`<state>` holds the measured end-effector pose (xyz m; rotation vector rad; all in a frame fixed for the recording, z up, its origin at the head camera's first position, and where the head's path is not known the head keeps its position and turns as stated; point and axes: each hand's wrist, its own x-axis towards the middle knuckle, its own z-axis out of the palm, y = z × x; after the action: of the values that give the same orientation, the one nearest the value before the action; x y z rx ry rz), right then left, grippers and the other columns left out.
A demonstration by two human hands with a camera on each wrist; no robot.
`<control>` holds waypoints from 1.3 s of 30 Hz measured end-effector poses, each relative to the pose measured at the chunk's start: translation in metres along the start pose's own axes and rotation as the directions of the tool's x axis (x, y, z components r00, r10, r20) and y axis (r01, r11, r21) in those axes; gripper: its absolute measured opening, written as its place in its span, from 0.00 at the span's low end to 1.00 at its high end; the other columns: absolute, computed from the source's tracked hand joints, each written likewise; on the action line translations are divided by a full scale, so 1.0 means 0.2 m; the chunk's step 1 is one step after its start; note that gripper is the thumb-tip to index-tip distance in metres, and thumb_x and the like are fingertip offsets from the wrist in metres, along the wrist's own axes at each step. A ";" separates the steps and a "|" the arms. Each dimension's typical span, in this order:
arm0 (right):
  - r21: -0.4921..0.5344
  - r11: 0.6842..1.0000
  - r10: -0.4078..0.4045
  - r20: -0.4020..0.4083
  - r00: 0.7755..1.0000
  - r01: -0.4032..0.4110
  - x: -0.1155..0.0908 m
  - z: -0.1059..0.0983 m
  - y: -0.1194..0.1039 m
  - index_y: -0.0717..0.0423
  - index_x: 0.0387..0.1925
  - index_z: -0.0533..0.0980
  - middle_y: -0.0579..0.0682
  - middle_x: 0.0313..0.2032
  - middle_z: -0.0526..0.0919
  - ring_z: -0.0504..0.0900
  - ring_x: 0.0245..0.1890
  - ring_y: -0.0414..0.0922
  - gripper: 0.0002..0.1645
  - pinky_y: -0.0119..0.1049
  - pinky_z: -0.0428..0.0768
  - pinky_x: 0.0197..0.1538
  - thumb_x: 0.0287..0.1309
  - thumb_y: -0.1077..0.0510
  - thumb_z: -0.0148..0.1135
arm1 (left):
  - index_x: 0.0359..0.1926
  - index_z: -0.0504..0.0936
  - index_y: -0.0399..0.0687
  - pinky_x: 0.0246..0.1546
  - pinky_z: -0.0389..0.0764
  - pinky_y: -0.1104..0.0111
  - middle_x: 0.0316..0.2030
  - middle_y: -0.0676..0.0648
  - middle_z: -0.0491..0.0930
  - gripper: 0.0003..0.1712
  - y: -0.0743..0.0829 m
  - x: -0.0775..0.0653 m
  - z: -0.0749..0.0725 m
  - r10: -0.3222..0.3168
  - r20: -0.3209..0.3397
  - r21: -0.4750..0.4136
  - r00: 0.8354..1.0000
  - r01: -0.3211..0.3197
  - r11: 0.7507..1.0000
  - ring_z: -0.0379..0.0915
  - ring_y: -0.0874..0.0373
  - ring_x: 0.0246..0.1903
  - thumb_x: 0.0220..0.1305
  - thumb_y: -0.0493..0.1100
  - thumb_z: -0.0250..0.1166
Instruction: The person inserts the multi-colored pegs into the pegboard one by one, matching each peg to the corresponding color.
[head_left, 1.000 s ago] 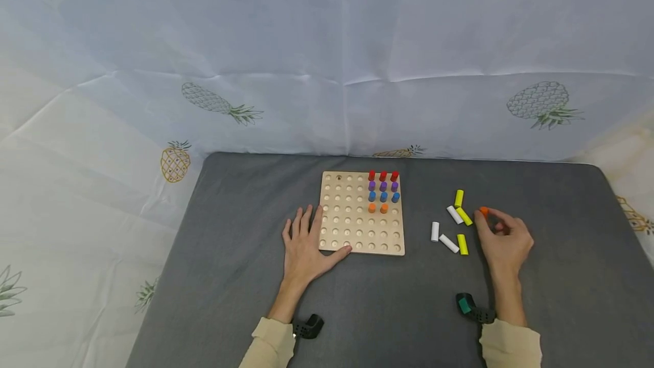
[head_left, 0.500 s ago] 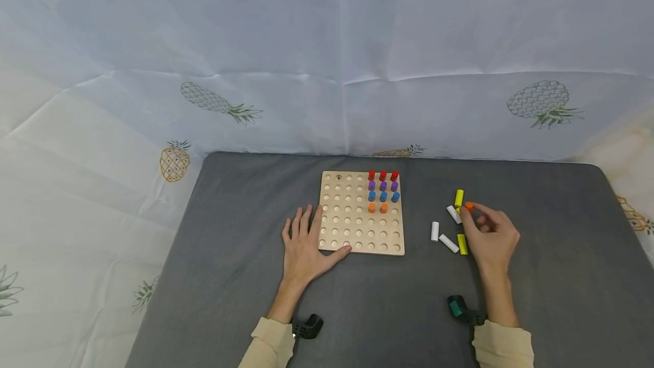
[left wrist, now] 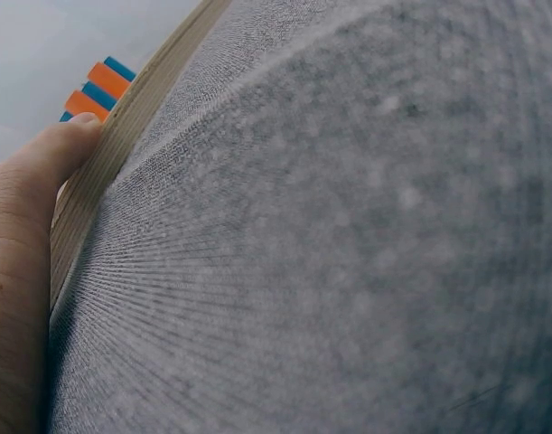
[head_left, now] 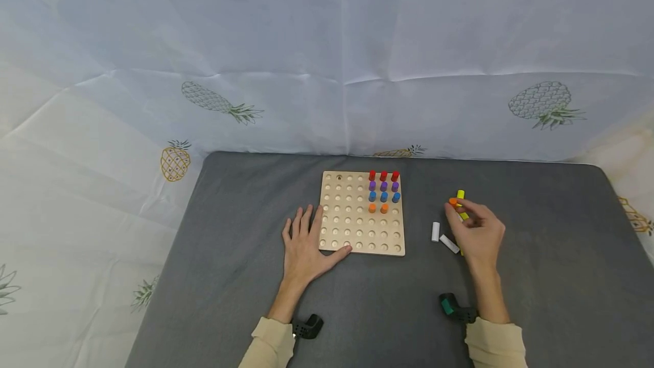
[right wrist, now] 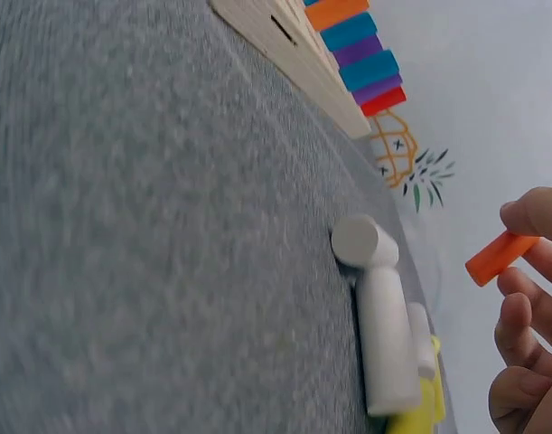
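My right hand (head_left: 476, 235) pinches an orange peg (right wrist: 500, 257) between thumb and fingers, above the loose pegs. At the left edge of the wooden pegboard (head_left: 334, 221), my left hand (head_left: 305, 251) lies with fingers spread, its thumb on the front edge. Standing in the board's right columns are red pegs (head_left: 384, 176), purple pegs (head_left: 384, 186), blue pegs (head_left: 384, 197) and two orange pegs (head_left: 372, 208). In the right wrist view a white peg (right wrist: 388, 348) lies close by the hand, with yellow partly behind it.
White pegs (head_left: 435, 231) and yellow pegs (head_left: 461, 193) lie loose on the grey tablecloth (head_left: 255, 203), right of the board, some hidden by the right hand. A pale curtain (head_left: 286, 38) with pineapple prints hangs behind the table.
My right hand has moved left with the orange peg, from beside the loose pegs to over them, covering some. The left hand and the board have stayed in place.
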<state>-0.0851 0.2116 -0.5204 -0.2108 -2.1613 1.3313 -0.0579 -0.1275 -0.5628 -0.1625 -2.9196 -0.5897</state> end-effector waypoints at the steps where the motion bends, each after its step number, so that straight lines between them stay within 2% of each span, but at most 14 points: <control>1: 0.007 1.000 -0.002 0.006 1.000 0.002 0.00 0.01 -0.01 0.62 0.38 0.89 0.35 0.27 0.81 0.70 0.15 0.23 0.12 0.16 0.66 0.22 0.48 0.67 0.78 | 0.81 0.55 0.56 0.75 0.50 0.37 0.76 0.39 0.63 0.67 0.00 0.00 0.00 0.002 -0.004 0.000 1.000 -0.002 1.000 0.54 0.38 0.78 0.49 0.88 0.54; 5: -0.007 1.000 0.001 0.047 0.999 -0.001 0.00 0.05 -0.02 0.62 0.38 0.89 0.42 0.28 0.84 0.71 0.16 0.23 0.10 0.17 0.66 0.22 0.50 0.66 0.77 | 0.81 0.56 0.55 0.75 0.50 0.37 0.76 0.39 0.63 0.67 0.00 0.00 0.00 0.006 -0.009 0.004 1.000 -0.006 1.000 0.54 0.38 0.77 0.49 0.87 0.56; 10: -0.047 0.999 -0.003 0.110 0.994 0.008 -0.01 0.09 -0.05 0.63 0.39 0.88 0.57 0.31 0.86 0.70 0.16 0.23 0.11 0.19 0.66 0.23 0.52 0.65 0.76 | 0.81 0.54 0.56 0.76 0.48 0.38 0.77 0.40 0.61 0.67 0.00 0.00 -0.01 -0.008 0.020 0.004 1.000 0.008 1.000 0.52 0.39 0.78 0.48 0.84 0.61; 13: -0.033 0.999 -0.017 0.155 0.988 0.023 -0.01 0.12 -0.08 0.63 0.40 0.88 0.60 0.31 0.87 0.70 0.15 0.24 0.12 0.19 0.66 0.23 0.52 0.65 0.76 | 0.81 0.55 0.56 0.76 0.48 0.38 0.77 0.40 0.61 0.67 0.00 0.00 0.00 -0.010 0.021 0.002 1.000 0.010 1.000 0.52 0.39 0.78 0.48 0.84 0.61; 19: -0.024 0.998 -0.047 0.228 0.972 0.054 -0.03 0.18 -0.11 0.63 0.41 0.88 0.60 0.31 0.87 0.71 0.16 0.26 0.13 0.17 0.69 0.26 0.51 0.65 0.77 | 0.81 0.56 0.55 0.75 0.49 0.37 0.77 0.39 0.62 0.66 0.00 0.00 -0.01 -0.005 0.014 -0.008 1.000 0.006 1.000 0.53 0.38 0.78 0.48 0.84 0.61; 24: -0.018 0.995 -0.084 0.284 0.955 0.093 -0.05 0.21 -0.12 0.65 0.41 0.87 0.61 0.32 0.86 0.70 0.17 0.27 0.13 0.19 0.68 0.25 0.51 0.67 0.76 | 0.81 0.55 0.55 0.76 0.47 0.38 0.77 0.40 0.61 0.66 0.01 0.00 -0.01 -0.012 0.027 -0.010 1.000 0.012 1.000 0.51 0.39 0.79 0.48 0.81 0.64; 32: -0.044 0.993 -0.085 0.373 0.924 0.109 -0.05 0.24 -0.16 0.62 0.43 0.88 0.58 0.33 0.87 0.70 0.20 0.30 0.14 0.22 0.68 0.26 0.53 0.63 0.76 | 0.81 0.56 0.55 0.75 0.49 0.37 0.77 0.39 0.62 0.66 0.01 0.00 -0.01 -0.004 0.011 -0.005 1.000 0.004 1.000 0.53 0.38 0.78 0.48 0.82 0.63; 39: -0.074 0.984 -0.118 0.416 0.902 0.164 -0.05 0.25 -0.16 0.61 0.42 0.88 0.56 0.33 0.88 0.70 0.20 0.31 0.14 0.24 0.69 0.26 0.53 0.61 0.77 | 0.81 0.55 0.55 0.76 0.48 0.38 0.77 0.39 0.61 0.66 0.01 0.00 -0.02 -0.015 0.026 -0.002 1.000 0.015 1.000 0.52 0.39 0.79 0.47 0.81 0.64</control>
<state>-0.1004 0.1535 -0.5141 0.2035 -2.5439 1.2613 -0.0579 -0.1264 -0.5581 -0.1503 -2.9478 -0.5978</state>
